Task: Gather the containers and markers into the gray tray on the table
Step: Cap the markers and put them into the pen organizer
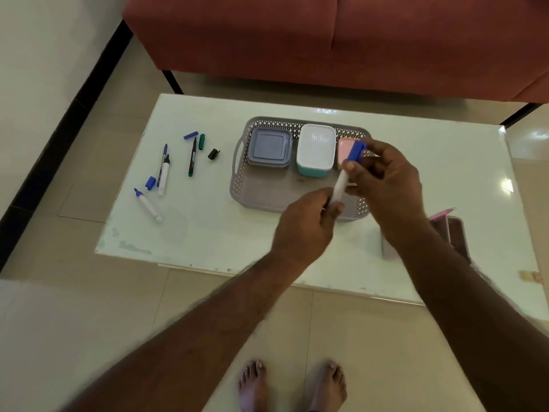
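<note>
White marker slants near-left to far-right over the gray tray; left hand fingers pinch its barrel, right hand fingers pinch its blue cap

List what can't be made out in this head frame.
- Pink container: mostly hidden behind the right hand and the blue cap.
- Marker tip: covered by the cap; whether the cap is fully seated is unclear. Its lower end is hidden in the left hand.
- Pink and dark things at the table's right: partly behind the right forearm, blurred, not identifiable.
- Marker labels: too small to read.
</note>
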Tool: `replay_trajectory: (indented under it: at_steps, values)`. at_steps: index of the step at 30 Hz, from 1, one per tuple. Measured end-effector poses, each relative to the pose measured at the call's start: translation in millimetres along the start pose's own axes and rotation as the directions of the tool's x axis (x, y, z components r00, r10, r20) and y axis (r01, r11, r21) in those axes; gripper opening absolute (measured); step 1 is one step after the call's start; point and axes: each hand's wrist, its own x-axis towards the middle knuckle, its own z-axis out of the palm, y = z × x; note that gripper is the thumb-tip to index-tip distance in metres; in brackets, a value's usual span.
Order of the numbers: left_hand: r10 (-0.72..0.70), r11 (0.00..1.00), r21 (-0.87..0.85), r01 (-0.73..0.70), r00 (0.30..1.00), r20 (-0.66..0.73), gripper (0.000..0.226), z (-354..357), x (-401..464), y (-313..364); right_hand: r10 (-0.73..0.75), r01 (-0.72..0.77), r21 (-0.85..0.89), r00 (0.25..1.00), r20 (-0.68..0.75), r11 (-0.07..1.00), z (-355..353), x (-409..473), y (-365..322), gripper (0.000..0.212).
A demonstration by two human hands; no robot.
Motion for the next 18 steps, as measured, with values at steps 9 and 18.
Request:
replay_trajectory:
  at_steps: [9, 18]
  values:
    - [-0.090, 0.996, 0.028, 0.086, 0.970, 0.227, 0.045, 59, -17, 16, 0.016, -0.067, -0.188, 0.966, -0.259, 0.980, -117, -19, 45, 0.042]
    - [-0.124, 0.983, 0.175, 0.062, 0.920, 0.372, 0.063, 119, -19, 28, 0.097, -0.185, -0.235, 0.935, -0.341, 0.954, -183, -31, 96, 0.032]
